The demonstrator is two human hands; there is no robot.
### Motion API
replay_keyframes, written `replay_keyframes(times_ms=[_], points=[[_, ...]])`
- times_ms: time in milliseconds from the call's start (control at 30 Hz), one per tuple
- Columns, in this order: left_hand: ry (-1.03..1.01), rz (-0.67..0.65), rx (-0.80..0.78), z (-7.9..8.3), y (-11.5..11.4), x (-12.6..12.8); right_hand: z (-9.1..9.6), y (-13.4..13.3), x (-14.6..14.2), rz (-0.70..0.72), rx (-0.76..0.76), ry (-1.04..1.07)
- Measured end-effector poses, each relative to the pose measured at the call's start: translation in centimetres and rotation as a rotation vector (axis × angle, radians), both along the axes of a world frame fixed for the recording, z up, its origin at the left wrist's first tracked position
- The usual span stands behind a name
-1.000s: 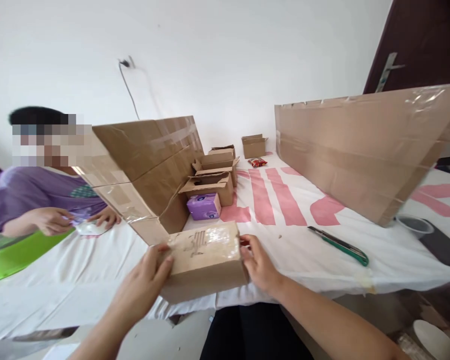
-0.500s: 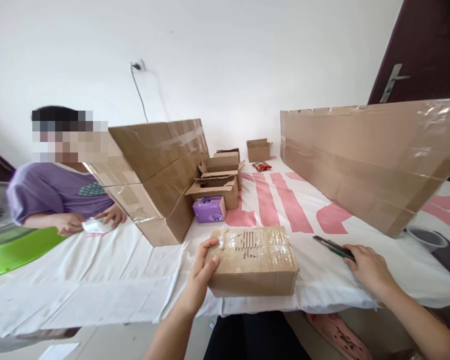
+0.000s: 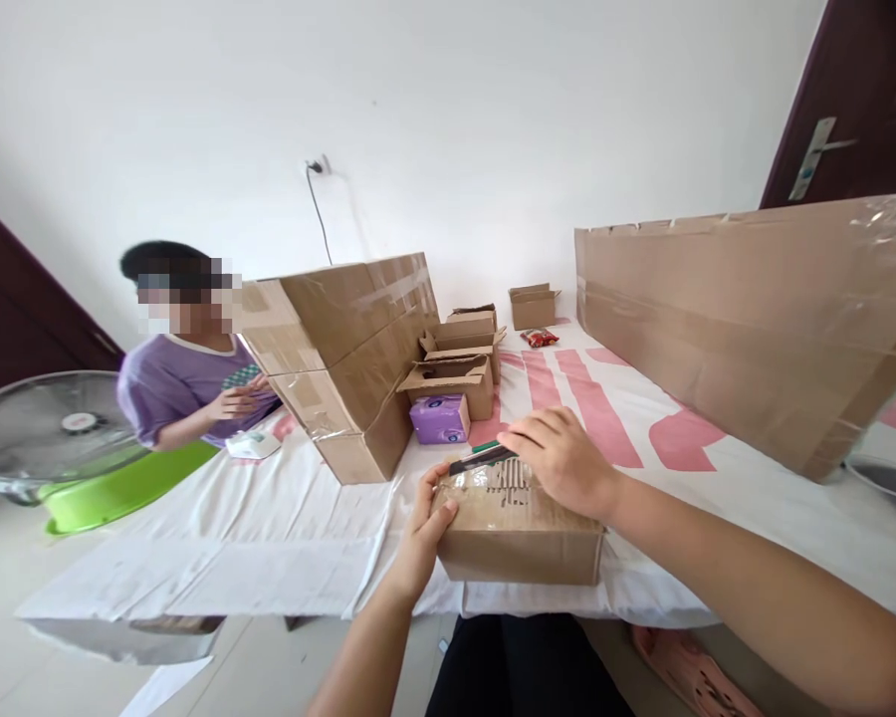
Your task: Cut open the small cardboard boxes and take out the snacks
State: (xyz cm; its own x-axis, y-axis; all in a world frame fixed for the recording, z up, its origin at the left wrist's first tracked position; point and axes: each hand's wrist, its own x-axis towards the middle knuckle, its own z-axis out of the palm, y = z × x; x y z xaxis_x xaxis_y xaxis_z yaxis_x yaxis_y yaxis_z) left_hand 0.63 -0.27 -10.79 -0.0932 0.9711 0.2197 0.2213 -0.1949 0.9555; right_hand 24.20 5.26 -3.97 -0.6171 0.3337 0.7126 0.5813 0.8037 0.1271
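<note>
A taped cardboard box [image 3: 523, 554] lies at the table's front edge, its top torn in stripes near the middle. My left hand [image 3: 427, 518] grips the box's left end, thumb on top and fingers along the far side. Over the top of the box, my right hand [image 3: 563, 458] is closed around a utility knife [image 3: 484, 457] with a dark body and some green on it. The knife points left, close to the box's far left corner and my left fingers. Whether its tip touches the tape I cannot tell.
A purple tissue pack [image 3: 440, 419] stands before several open cartons [image 3: 455, 376]. Tall cardboard walls flank the table, one left [image 3: 358, 349] and one right [image 3: 739, 329]. A red packet [image 3: 540, 339] lies farther back. Another person [image 3: 186, 388] sits at left near a white object [image 3: 253, 445].
My right hand has brought the utility knife leftward from the table onto the box. My left hand still holds the box. The other person's hands have lifted off the white object.
</note>
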Motion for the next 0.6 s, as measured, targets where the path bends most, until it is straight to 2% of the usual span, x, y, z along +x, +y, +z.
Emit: replay_keyframes(times_ms=[100,200,367,600], points=[[0.005,-0.014,0.027,0.1,0.0,0.0,-0.2,0.4,-1.6,0.059,0.002,-0.063],[0.012,-0.016,0.001,0.2,0.0,0.0,0.1,0.4,-0.6,0.097,-0.002,-0.087],[0.016,0.001,-0.024,0.2,-0.1,-0.1,1.3,-0.4,4.0,0.055,-0.043,-0.168],[0.037,0.016,-0.008,-0.6,0.2,-0.3,2.5,-2.8,11.5,-0.105,-0.038,-0.243]])
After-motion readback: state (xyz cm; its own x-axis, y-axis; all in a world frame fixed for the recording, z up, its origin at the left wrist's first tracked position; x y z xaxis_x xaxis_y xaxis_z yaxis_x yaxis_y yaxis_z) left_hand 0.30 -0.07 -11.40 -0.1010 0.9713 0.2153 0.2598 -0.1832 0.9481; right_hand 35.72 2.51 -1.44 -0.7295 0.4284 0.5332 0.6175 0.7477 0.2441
